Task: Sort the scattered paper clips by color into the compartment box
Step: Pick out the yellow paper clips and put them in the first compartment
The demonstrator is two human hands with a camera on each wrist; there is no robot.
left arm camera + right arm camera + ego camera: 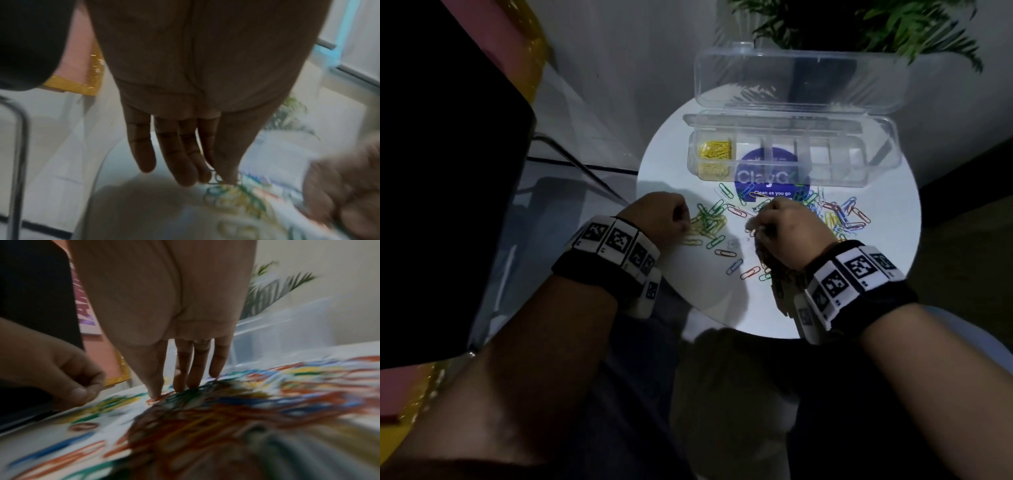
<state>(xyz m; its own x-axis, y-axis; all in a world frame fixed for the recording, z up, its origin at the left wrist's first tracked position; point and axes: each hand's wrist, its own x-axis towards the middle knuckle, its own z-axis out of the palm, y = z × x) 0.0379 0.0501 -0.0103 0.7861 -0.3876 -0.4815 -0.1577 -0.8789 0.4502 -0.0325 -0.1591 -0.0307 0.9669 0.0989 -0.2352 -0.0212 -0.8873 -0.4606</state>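
The left hand (pixel 659 219) sits at 9 o'clock on the round white counter (pixel 887 274), fingers reaching down onto a little pile of yellow and green clips (pixel 709 222). In the left wrist view its fingers (pixel 179 155) look long and loose, tips on the clips; I cannot tell if it pinches one. The right hand (pixel 787 236) is near the middle. Only the right wrist view shows its fingers (pixel 180 369) straight, pressing down on the mixed clips (pixel 236 402). The clear compartment box (pixel 784 156) stands open at 12 o'clock. The head view alone shows yellow clips (pixel 715 150) in its left end compartment. More paper clips (pixel 839 214) lie scattered at 3 o'clock.
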